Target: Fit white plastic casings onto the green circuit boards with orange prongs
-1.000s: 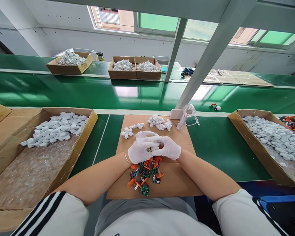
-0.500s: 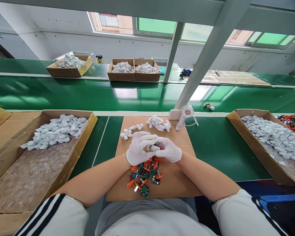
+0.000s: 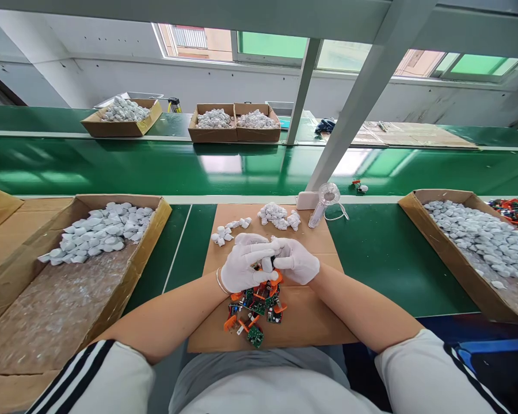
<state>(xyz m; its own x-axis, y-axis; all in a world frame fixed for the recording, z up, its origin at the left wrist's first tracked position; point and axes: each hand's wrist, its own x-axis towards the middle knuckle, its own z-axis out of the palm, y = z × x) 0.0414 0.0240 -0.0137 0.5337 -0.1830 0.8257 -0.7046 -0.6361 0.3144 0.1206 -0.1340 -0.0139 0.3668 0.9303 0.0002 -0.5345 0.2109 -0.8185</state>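
My white-gloved left hand [image 3: 247,265] and right hand [image 3: 297,261] meet over a brown cardboard sheet [image 3: 313,319]. Between their fingertips is a small white plastic housing [image 3: 266,264], with a dark part at its right side; the fingers cover much of it. Both hands are closed around this piece. Just below them lies a pile of green circuit boards [image 3: 255,336] with orange plastic parts and metal prongs. Beyond the hands, loose white plastic housings [image 3: 273,215] sit in small heaps on the cardboard.
Cardboard boxes of white housings stand at the left [image 3: 149,238] and right [image 3: 449,264]. A clear handheld fan [image 3: 328,198] stands at the sheet's far edge. Behind runs a green conveyor belt [image 3: 155,167] carrying a small orange-and-white piece [image 3: 360,186]. A slanting grey post [image 3: 349,115] rises beyond.
My fingers have shifted around the white housing, and its dark part now shows between them. On the belt the small orange-and-white piece has moved slightly left.
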